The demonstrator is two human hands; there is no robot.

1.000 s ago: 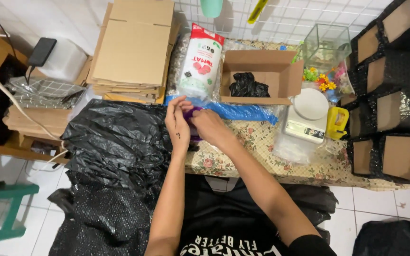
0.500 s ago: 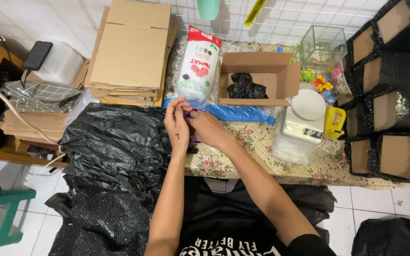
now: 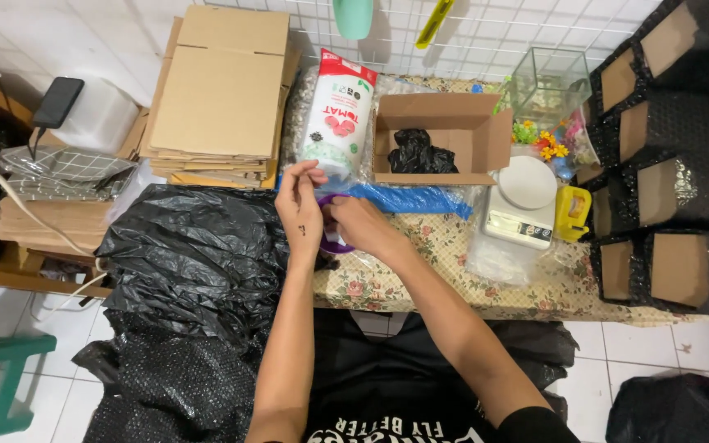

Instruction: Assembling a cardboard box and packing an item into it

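Observation:
My left hand (image 3: 301, 205) and my right hand (image 3: 354, 226) meet over the near left part of a table covered with a floral cloth (image 3: 445, 271). Both pinch a small purple object (image 3: 331, 199), partly hidden between the fingers; a purple rim shows below my right hand. Just behind the hands lie a blue plastic bag (image 3: 412, 198) and an upright white pouch with red print (image 3: 338, 111). An open cardboard box (image 3: 441, 135) holding a black bag stands behind the blue plastic.
A white kitchen scale (image 3: 523, 201) and a yellow tape dispenser (image 3: 572, 213) sit at the right. Flattened cardboard boxes (image 3: 223, 90) are stacked at the back left. Black bubble wrap (image 3: 190, 254) spills left of the table. Wrapped boxes (image 3: 674, 189) pile at the far right.
My hands stay at the same spot, working the purple object with small finger movements. Nothing else has moved.

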